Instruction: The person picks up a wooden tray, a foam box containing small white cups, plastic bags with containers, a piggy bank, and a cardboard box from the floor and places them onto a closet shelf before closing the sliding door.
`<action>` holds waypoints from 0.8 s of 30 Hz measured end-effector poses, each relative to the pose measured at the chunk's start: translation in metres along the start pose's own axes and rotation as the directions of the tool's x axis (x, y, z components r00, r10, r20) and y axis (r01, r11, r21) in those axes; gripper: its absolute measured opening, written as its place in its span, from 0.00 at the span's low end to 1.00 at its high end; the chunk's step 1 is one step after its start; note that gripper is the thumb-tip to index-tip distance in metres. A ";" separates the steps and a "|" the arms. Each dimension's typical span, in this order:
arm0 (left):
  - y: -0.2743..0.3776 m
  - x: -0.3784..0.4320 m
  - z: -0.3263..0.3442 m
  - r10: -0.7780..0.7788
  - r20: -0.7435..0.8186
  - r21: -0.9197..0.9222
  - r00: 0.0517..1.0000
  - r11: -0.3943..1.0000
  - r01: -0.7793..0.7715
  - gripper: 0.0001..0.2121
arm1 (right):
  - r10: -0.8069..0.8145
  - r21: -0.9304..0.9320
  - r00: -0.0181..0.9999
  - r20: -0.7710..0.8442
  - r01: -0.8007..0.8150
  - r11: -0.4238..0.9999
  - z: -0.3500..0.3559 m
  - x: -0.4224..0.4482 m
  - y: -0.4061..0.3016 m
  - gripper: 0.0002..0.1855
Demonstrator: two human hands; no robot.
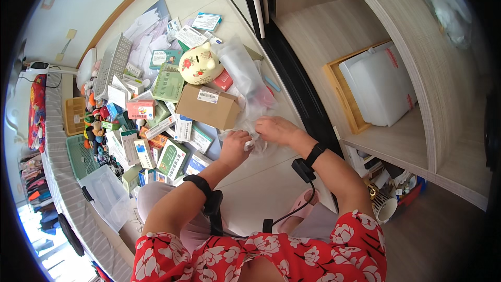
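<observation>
My left hand (236,148) pinches the gathered end of a clear plastic bag (256,103), a whitish twist of it showing at the fingertips. At the other side of the same crumpled end, my right hand (277,130) grips the plastic with bent fingers. The bag stretches away from me over the floor; something pinkish shows through it, too blurred to name. Just beyond my left hand lies a brown cardboard box (207,106) with a white label. Behind that box sits a cream piggy bank (200,64) with red flowers.
Medicine boxes (172,159) are heaped to the left, around a grey plastic basket (113,62) and a green basket (80,156). A clear plastic bin (105,196) stands by the bed (64,188). At right, a wooden cabinet (313,27) holds a wooden tray (344,98) with a white wrapped package (377,86).
</observation>
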State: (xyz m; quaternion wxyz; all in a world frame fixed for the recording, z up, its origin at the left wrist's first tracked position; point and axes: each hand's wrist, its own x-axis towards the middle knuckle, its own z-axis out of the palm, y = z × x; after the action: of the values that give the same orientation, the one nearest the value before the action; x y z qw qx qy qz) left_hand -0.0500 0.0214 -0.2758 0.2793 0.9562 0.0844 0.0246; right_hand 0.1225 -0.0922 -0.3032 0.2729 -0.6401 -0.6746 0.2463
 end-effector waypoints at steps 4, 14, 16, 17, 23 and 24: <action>0.003 -0.003 0.000 0.006 0.003 -0.005 1.000 1.000 -0.006 0.09 | 0.009 -0.017 1.000 -0.010 -0.009 1.000 -0.001 -0.002 0.005 0.04; -0.002 0.001 -0.002 -0.535 0.169 -0.193 0.828 0.806 0.560 0.12 | 0.159 0.123 0.978 -0.133 -0.143 0.982 0.005 -0.015 0.002 0.07; -0.009 -0.002 -0.004 -0.514 0.161 -0.279 0.842 0.795 0.539 0.12 | 0.143 0.142 0.982 -0.125 -0.125 0.982 0.002 -0.015 -0.007 0.09; -0.011 -0.005 -0.004 -0.518 0.159 -0.276 0.840 0.794 0.542 0.12 | 0.129 0.158 0.985 -0.117 -0.110 0.981 0.001 -0.014 -0.012 0.10; -0.008 -0.005 -0.008 -0.442 0.123 -0.209 0.888 0.863 0.459 0.11 | 0.104 -0.104 0.994 0.026 -0.100 0.990 0.011 -0.007 -0.027 0.14; -0.001 -0.002 -0.012 -0.457 0.154 -0.257 0.876 0.837 0.482 0.12 | 0.106 -0.105 0.994 0.028 -0.103 0.989 0.015 -0.008 -0.027 0.14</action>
State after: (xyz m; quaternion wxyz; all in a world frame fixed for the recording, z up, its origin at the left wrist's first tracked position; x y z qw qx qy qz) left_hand -0.0531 0.0277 -0.2664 0.4161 0.8553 0.2998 -0.0738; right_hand 0.0930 -0.1011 -0.2966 0.2149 -0.6837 -0.6564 0.2357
